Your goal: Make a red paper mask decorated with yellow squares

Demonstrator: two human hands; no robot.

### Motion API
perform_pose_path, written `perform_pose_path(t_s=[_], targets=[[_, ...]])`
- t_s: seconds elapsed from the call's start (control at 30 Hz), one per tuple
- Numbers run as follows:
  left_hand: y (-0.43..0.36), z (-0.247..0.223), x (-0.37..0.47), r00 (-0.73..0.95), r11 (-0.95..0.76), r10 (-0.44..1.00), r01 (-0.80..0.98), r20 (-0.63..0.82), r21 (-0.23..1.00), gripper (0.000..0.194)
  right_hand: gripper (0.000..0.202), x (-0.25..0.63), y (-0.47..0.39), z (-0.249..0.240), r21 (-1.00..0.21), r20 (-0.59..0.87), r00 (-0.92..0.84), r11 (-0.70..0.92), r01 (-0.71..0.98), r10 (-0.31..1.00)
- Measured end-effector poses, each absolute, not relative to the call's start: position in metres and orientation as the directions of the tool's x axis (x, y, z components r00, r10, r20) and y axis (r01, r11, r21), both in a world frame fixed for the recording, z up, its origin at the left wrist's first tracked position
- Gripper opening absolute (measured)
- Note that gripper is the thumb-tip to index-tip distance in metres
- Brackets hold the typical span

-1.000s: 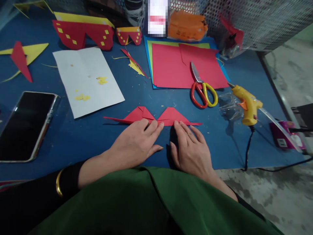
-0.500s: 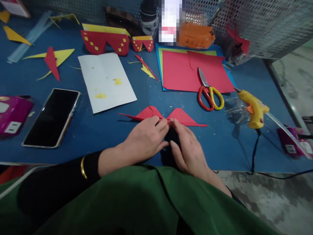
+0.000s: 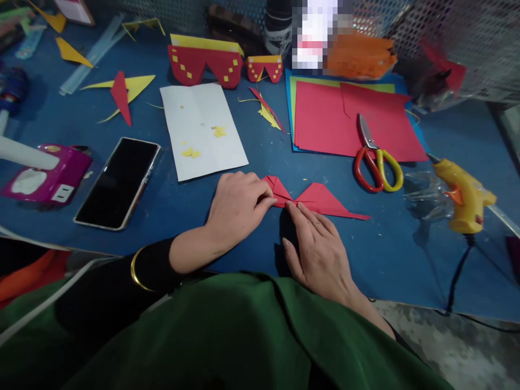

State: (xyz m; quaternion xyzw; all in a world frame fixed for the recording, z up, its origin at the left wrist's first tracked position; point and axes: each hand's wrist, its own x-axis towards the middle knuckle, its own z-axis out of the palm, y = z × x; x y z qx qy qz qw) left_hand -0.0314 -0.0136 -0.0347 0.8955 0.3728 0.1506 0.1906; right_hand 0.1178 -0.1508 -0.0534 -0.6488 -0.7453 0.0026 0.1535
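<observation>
A folded red paper piece [image 3: 320,199] lies on the blue table with two peaks pointing away from me and a thin tip at its right end. My left hand [image 3: 239,208] pinches its left part between thumb and fingers, covering the left end. My right hand [image 3: 319,246] rests with its fingertips on the lower edge near the middle, fingers stretched out side by side and thumb apart. The thumb of my right hand touches nothing that I can make out.
White paper with yellow scraps [image 3: 203,116] and a phone [image 3: 118,181] lie left. Red-and-yellow scissors [image 3: 376,157] rest on stacked coloured sheets [image 3: 325,116]. A yellow glue gun [image 3: 463,195] stands right. Red paper masks [image 3: 205,65] are behind.
My left hand has moved left along the red paper and now pinches it, apart from my right hand. The view has shifted, so the table items appear farther right.
</observation>
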Motion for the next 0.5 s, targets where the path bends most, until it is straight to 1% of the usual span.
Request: perform_pose_path(t_s=[0.17, 0.4, 0.5], targets=[[-0.0129, -0.0339, -0.0286, 0.669, -0.651, 0.733, 0.639, 0.121, 0.410, 0.020, 0.058, 0.1170, -0.1509, -0.0501, -0.184, 0.176, -0.126, 0.158, 0.970, 0.976], [-0.0134, -0.0301, -0.0317, 0.681, -0.683, 0.721, 0.668, 0.126, 0.295, 0.021, 0.059, 0.1164, -0.1495, -0.0501, -0.157, 0.170, -0.143, 0.170, 0.973, 0.975], [-0.0135, -0.0296, -0.0333, 0.673, -0.674, 0.730, 0.681, 0.117, 0.288, 0.020, 0.058, 0.1162, -0.1496, -0.0503, -0.131, 0.170, -0.151, 0.174, 0.976, 0.974]])
